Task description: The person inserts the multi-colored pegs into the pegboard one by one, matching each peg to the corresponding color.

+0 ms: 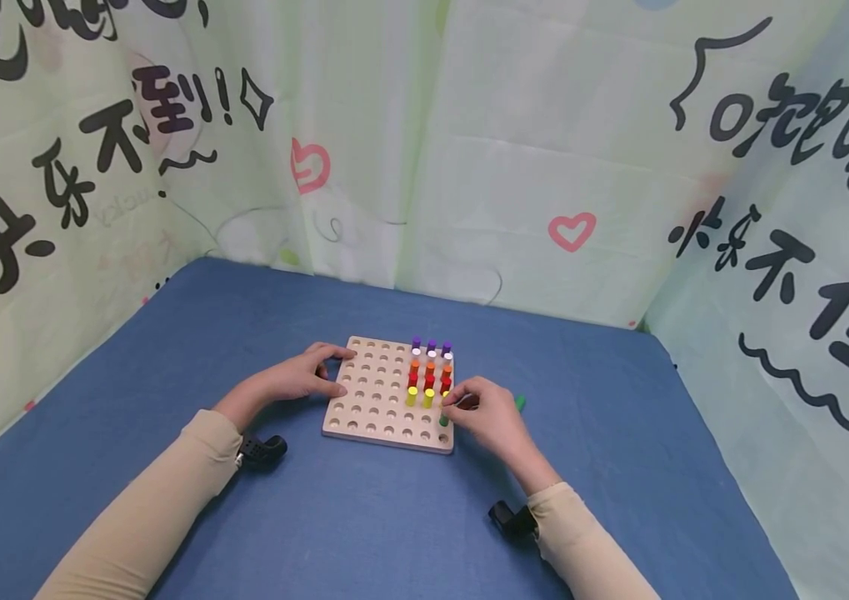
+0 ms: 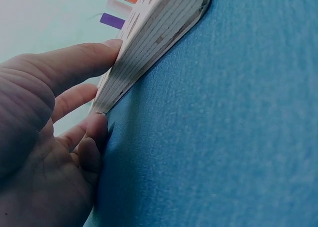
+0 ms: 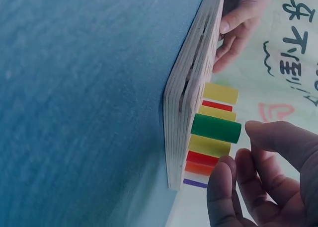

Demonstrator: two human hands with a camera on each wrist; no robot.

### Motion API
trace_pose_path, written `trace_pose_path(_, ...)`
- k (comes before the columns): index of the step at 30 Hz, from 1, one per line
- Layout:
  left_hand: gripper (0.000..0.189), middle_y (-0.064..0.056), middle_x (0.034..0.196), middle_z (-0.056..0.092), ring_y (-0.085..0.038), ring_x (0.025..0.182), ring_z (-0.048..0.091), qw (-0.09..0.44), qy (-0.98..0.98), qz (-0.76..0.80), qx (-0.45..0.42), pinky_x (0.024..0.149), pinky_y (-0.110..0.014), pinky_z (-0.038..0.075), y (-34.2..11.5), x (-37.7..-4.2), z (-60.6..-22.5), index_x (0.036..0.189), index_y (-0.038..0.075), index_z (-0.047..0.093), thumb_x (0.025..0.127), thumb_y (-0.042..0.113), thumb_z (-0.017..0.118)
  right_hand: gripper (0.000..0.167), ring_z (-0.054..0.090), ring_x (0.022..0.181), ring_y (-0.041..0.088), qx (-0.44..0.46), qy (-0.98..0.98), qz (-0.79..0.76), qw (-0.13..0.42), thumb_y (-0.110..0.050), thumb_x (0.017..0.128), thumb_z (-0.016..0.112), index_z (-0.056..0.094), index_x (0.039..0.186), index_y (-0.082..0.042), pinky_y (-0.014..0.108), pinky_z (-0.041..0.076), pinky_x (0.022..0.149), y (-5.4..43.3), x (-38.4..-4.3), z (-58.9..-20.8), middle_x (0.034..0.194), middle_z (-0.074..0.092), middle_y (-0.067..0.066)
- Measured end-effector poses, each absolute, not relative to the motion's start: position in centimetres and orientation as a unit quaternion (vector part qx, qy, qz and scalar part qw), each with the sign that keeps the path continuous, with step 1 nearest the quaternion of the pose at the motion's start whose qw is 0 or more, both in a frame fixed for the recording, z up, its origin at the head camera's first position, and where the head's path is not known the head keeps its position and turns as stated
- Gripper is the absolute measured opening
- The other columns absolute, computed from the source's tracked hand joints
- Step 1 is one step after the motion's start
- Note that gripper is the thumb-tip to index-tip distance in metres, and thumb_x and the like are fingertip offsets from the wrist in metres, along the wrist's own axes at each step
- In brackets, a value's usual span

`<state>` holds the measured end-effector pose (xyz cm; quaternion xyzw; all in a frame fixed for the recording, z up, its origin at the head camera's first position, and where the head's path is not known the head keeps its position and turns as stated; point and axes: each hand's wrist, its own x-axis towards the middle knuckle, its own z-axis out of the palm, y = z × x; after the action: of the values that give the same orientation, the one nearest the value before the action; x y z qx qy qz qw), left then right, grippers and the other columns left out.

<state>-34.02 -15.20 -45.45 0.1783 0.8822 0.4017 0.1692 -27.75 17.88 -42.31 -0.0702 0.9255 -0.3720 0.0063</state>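
A wooden pegboard (image 1: 372, 408) with rows of round holes lies on the blue table. My left hand (image 1: 298, 373) rests at its left edge, thumb and index finger spread apart along the side. A green peg (image 3: 216, 128) stands in a hole near the right edge. My right hand (image 1: 486, 412) is bent around the top of this peg; in the right wrist view, thumb and fingertips sit just off its end. Beyond it stand yellow pegs (image 1: 412, 397), red pegs (image 1: 412, 381), orange pegs (image 1: 415, 367), white pegs (image 1: 416, 354) and purple pegs (image 1: 416, 342).
Another green peg (image 1: 520, 403) lies on the table to the right, partly behind my right hand. The blue tablecloth (image 1: 304, 533) covers the table. Pale printed curtains (image 1: 484, 183) hang along the back and both sides.
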Motion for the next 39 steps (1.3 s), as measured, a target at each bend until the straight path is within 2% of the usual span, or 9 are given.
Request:
trace_pose_path(22,0.07,-0.019,0.146,0.034,-0.024,0.093,0.044,0.173,0.881,0.402,0.179,0.078,-0.038,0.039,-15.3,-34.2,-45.5,0.158,0.011,0.041,0.098,0.029,0.073,0.007,0.059,0.083,0.02,-0.046,0.953,-0.3,-0.008,-0.014,0.093,0.074,0.075,0.099,-0.01,0.033,0.049,0.07,21.9,-28.1,-42.6,0.101,0.066,0.009)
trace_pose_path(29,0.07,-0.02,0.145,0.033,-0.024,0.091,0.043,0.175,0.878,0.405,0.184,0.077,-0.037,0.039,-15.3,-34.2,-45.6,0.158,0.01,0.04,0.099,0.028,0.072,0.015,0.062,0.094,0.027,-0.055,0.962,-0.268,-0.006,-0.001,0.092,0.068,0.075,0.104,-0.007,0.046,0.053,0.084,23.2,-27.9,-43.2,0.11,0.069,0.013)
trace_pose_path(39,0.07,-0.019,0.144,0.034,-0.024,0.091,0.043,0.174,0.88,0.405,0.179,0.077,-0.037,0.039,-15.3,-34.4,-45.7,0.158,0.011,0.041,0.098,0.028,0.073,0.025,0.067,0.097,0.028,-0.071,0.965,-0.251,0.01,0.006,0.084,0.068,0.076,0.106,-0.003,0.049,0.055,0.087,24.4,-28.0,-43.3,0.107,0.073,0.012)
